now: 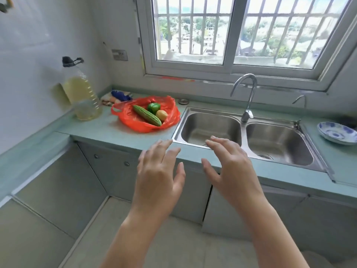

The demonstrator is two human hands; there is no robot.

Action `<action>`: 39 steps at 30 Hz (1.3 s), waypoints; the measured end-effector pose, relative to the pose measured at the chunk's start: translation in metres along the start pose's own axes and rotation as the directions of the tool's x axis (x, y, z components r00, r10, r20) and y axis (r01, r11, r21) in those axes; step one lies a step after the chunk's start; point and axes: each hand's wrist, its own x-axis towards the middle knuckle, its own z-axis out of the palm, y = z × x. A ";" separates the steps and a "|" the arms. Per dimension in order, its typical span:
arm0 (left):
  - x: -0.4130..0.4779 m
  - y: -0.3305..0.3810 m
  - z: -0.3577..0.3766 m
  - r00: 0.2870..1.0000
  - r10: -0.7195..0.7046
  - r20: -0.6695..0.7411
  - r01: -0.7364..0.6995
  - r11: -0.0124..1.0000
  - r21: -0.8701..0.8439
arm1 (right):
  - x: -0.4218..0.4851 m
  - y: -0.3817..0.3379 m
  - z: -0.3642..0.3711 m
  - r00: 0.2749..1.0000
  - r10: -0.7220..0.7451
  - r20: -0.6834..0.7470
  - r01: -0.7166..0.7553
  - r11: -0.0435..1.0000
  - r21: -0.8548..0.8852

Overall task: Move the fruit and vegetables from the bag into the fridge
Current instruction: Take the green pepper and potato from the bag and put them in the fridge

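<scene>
Green table [108,130] runs under a big window [229,35] with bars, and it turns a corner on the left.

From the head view I see the red bag [131,122] lying open on the table, just left of the sink [179,122]. Inside the bag lie a long bumpy gourd [146,115], a green pepper [153,107] and a small yellow fruit [161,115]. The gourd touches the yellow fruit, and the pepper sits behind them. The right edge of the bag comes close to the sink rim.

A big oil bottle [81,93] stands left of the bag, near the wall. Some blue and orange cloth [120,95] lies behind the bag. A bent tap [249,97] stands at the back of the sink, between its two bowls. A blue and white dish [337,133] sits on the table at the far right.

I see the left hand [158,175] and the right hand [231,167] side by side, a little apart, by the front edge of the table. Each grip is wide, with fingers spread, and holds nothing. Bare table lies between the left hand and the bag. The floor [173,238] under the arms is open.
</scene>
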 end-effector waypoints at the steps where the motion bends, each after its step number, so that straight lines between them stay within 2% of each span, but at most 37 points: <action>1: 0.005 -0.009 0.006 0.999 -0.032 0.006 0.032 0.999 0.006 | 0.010 0.004 0.011 1.000 -0.004 0.014 0.004 1.000 0.018; 7: 0.039 -0.071 0.036 0.984 -0.167 0.056 0.166 0.986 0.021 | 0.064 0.013 0.079 0.995 -0.014 0.100 0.008 0.998 0.066; 10: 0.062 -0.107 0.052 0.980 -0.189 0.057 0.188 0.982 0.013 | 0.091 0.013 0.115 0.990 -0.019 0.142 0.010 0.998 0.065; 15: 0.111 -0.175 0.074 0.966 -0.245 0.084 0.253 0.962 -0.105 | 0.150 0.003 0.186 0.983 -0.018 0.182 0.012 0.999 0.034; 22: 0.192 -0.291 0.081 0.955 -0.295 0.015 0.295 0.955 -0.033 | 0.257 -0.029 0.278 0.975 -0.031 0.219 0.025 0.999 0.028; 25: 0.209 -0.322 0.094 0.943 -0.331 0.037 0.333 0.942 -0.044 | 0.278 -0.028 0.307 0.966 -0.023 0.258 0.019 1.000 0.019; 34: 0.260 -0.377 0.156 0.921 -0.342 0.185 0.374 0.909 -0.184 | 0.317 0.012 0.368 0.934 0.120 0.335 -0.119 0.993 -0.022; 39: 0.309 -0.408 0.202 0.914 -0.291 0.282 0.361 0.901 -0.241 | 0.345 0.050 0.410 0.872 0.257 0.416 -0.270 0.962 -0.030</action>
